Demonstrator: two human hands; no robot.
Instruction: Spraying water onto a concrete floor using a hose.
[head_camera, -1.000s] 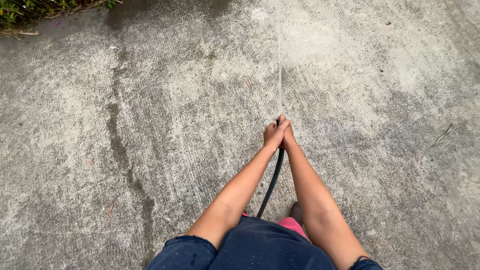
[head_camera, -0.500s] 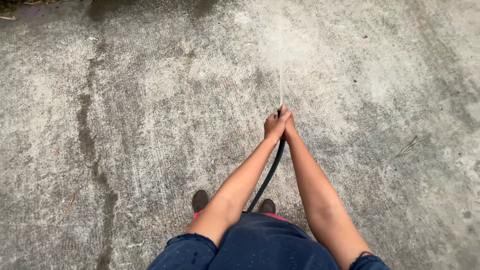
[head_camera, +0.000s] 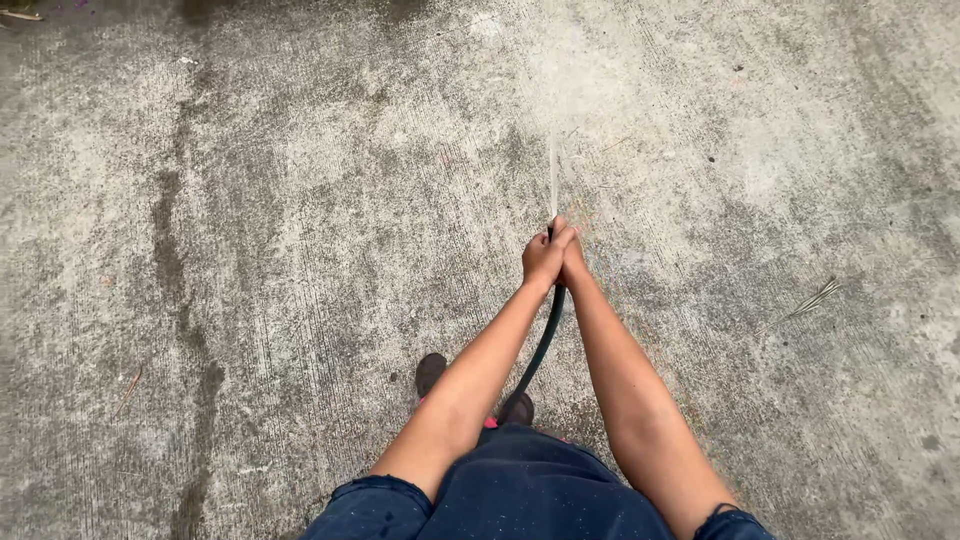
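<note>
1. Change since the earlier views: the patch of plants at the far left corner has left the frame, and both shoes (head_camera: 475, 385) now show below the arms. The camera and the person have shifted over the concrete floor (head_camera: 250, 250), so the jet now lands on a different strip of concrete.
2. Jet: the water stream (head_camera: 552, 170) leaves the hands as a thin pale line running away from the person. It is short and faint in this view (its landing spot is hard to make out).
3. Grip: the left hand (head_camera: 541, 262) and right hand (head_camera: 573, 266) are pressed together, fingers curled tight around the end of the hose (head_camera: 545, 340).
4. Hose: dark, slim and round. It hangs in a gentle curve from the hands, between the forearms, toward the dark blue shorts (head_camera: 530, 490).
5. Surroundings: grey, stained concrete with a dark streak on the left and a dry twig (head_camera: 815, 298) on the right.
</note>
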